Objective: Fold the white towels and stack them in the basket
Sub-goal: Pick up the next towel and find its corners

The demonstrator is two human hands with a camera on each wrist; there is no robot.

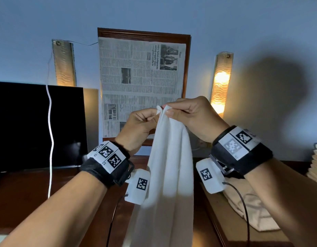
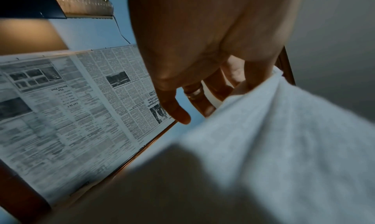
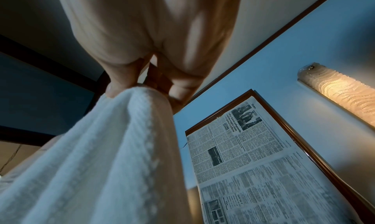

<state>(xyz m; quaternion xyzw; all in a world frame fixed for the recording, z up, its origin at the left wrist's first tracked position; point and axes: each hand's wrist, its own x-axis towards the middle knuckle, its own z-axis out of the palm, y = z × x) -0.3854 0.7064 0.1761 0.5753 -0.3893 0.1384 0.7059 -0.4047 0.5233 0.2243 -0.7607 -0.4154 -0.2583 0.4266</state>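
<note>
A white towel (image 1: 169, 157) hangs down the middle of the head view, from just above the centre to the bottom edge. Both hands are up high and close together at its top. The left hand (image 1: 139, 125) pinches one top bit with thumb and finger, and the right hand (image 1: 191, 118) pinches the bit right next to it. So each grip is closed on the towel. I think it is held up high so the cloth can hang straight and the corners can be matched for a fold.

At the lower right of the head view, more pale cloth (image 1: 252, 211) lies in a heap on a wooden tray on the dark worktop (image 1: 29, 202). It may be more towels. I cannot see a basket.

The left wrist view shows something the head view hides: the other fingers (image 2: 198, 97) of the left hand are loose and touch nothing. The right wrist view shows the towel's bumpy weave up close, and the towel bunched under the right thumb (image 3: 119, 81).
</note>
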